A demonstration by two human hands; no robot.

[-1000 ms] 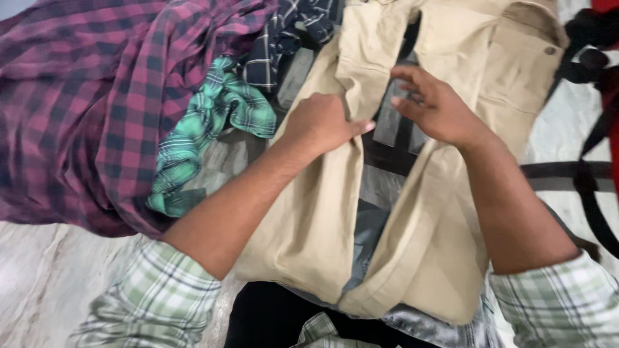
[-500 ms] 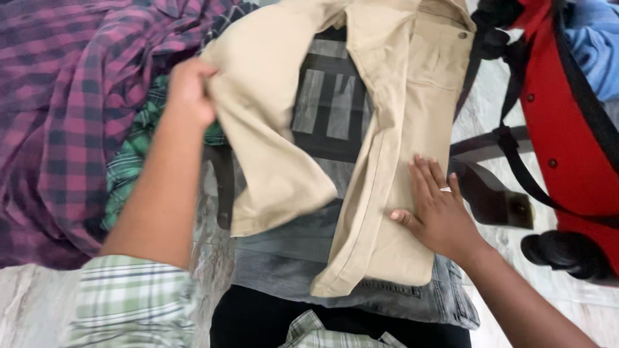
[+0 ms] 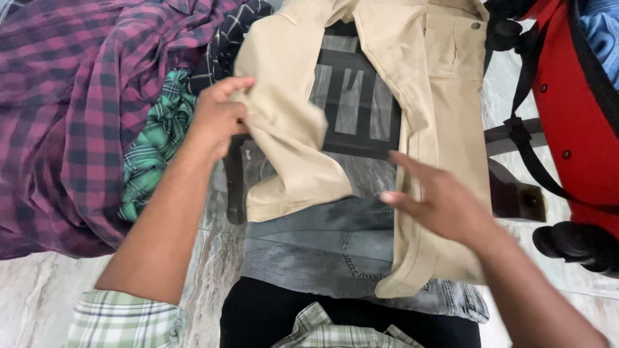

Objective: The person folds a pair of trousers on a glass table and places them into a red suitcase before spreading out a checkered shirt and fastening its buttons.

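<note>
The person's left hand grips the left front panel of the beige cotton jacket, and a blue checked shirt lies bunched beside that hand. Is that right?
Not quite. The head view shows the left hand gripping the left front panel of the beige cotton jacket, but the bunched checked shirt beside it is green, not blue.

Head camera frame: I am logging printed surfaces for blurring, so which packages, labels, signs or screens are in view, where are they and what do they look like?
Printed panel on a grey garment: under the open beige shirt held by the left hand, upper centre; dark rectangle with pale grey upright bars.
Packages, signs, screens: none in view.
</note>
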